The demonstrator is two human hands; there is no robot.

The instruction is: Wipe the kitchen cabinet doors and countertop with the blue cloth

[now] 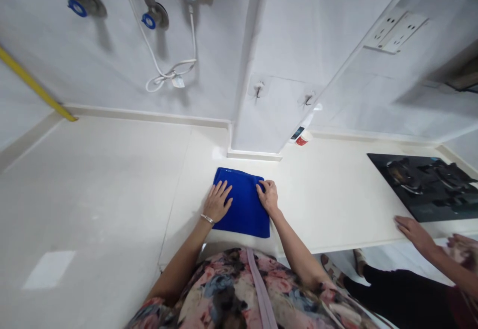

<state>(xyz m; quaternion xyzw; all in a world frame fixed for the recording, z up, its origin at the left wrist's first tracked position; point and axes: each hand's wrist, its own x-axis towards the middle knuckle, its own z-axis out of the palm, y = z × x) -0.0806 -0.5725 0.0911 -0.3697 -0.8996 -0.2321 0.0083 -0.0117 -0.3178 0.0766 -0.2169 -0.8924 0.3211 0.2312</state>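
A folded blue cloth (244,212) lies on the white countertop in front of me, roughly square, with a rumpled far edge. My left hand (218,202), with a bracelet at the wrist, rests flat on the cloth's left side, fingers spread. At the far right corner, my right hand (268,194) has its thumb and fingers bent together around the cloth's edge. What lies under those right fingertips is partly hidden.
A wall pillar (257,115) with two hooks stands just beyond the cloth. To the right are a red-and-white cup (303,139) and a black gas hob (429,187). Another person's hand (414,232) rests on the counter's front edge. A yellow pipe (35,82) runs at the left.
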